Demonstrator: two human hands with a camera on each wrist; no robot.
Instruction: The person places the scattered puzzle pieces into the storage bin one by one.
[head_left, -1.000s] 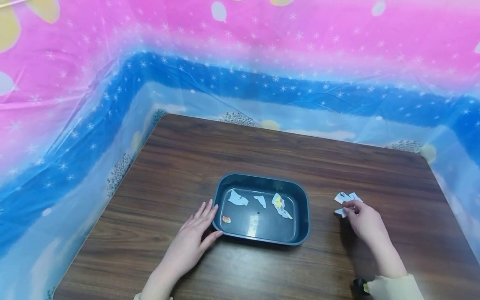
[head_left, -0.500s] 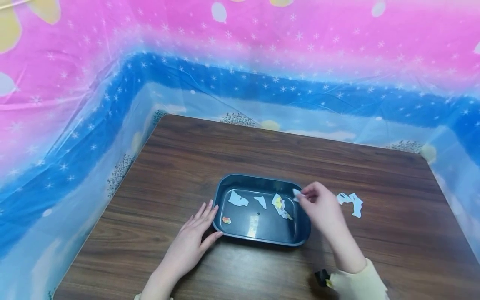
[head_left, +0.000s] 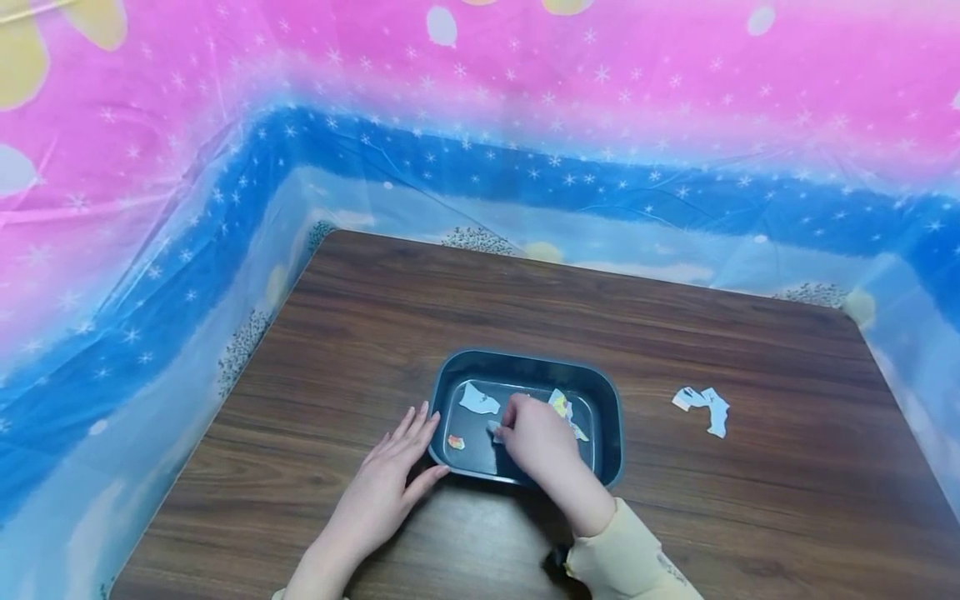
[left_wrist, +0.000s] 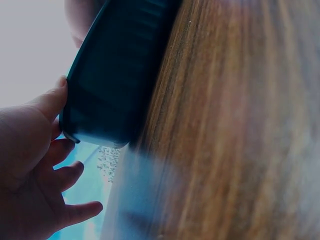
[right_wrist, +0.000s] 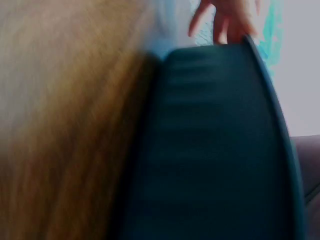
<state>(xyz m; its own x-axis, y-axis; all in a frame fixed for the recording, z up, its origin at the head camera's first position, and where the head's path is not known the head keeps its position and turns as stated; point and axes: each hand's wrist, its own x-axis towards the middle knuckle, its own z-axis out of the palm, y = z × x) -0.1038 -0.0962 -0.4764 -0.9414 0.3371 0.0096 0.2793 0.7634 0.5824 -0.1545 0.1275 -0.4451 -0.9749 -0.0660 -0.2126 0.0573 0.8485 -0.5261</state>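
A dark blue-grey rectangular tray [head_left: 525,360] sits on the wooden table. My left hand [head_left: 384,479] rests at its left end, fingers extended and touching the wall; the left wrist view shows the thumb [left_wrist: 59,92] at the tray's rim. Over the tray's middle, my right hand [head_left: 546,437] pinches a small white paper scrap [head_left: 494,429] low inside. Around it in the tray lie a larger white scrap [head_left: 478,400], a small orange-red scrap [head_left: 456,442] and a yellow-and-white scrap [head_left: 558,401], partly behind the right hand. The tray wall [right_wrist: 210,140] fills much of the right wrist view.
Right of the tray, several white paper scraps [head_left: 717,413] lie close together on the table [head_left: 795,483]. A pink and blue patterned cloth [head_left: 480,142] hangs behind the table and along its left side. A small black object [head_left: 557,560] is at the right sleeve.
My right hand has carried a white scrap from the group at the right, leftward over the tray's right rim, down into its middle. My left hand has stayed at the tray's left end.
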